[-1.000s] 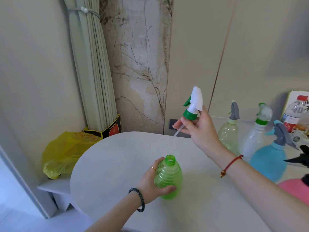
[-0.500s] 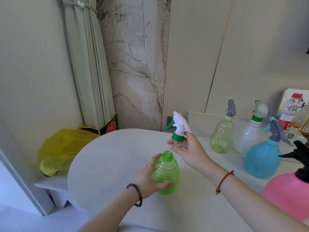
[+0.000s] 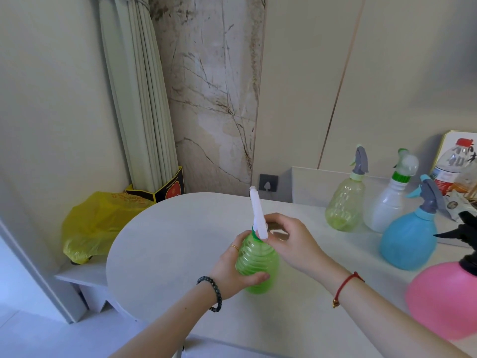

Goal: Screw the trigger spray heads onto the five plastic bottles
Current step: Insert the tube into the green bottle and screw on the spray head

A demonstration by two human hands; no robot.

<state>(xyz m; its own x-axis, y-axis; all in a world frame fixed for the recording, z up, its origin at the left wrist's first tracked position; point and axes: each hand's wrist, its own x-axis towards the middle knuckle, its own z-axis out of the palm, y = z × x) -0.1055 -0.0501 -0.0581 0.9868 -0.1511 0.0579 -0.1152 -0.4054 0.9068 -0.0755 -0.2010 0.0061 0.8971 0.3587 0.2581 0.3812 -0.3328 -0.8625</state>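
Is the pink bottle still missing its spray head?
No: the pink bottle at the right edge of the table already has a black spray head on its neck.

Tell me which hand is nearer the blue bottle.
Right. The right hand sits at the green bottle's neck, on the blue bottle's side; the left hand grips the green bottle's far side.

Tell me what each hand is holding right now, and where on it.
Left hand grips the green bottle around its ribbed body. Right hand holds the white spray head at its base on the bottle's neck.
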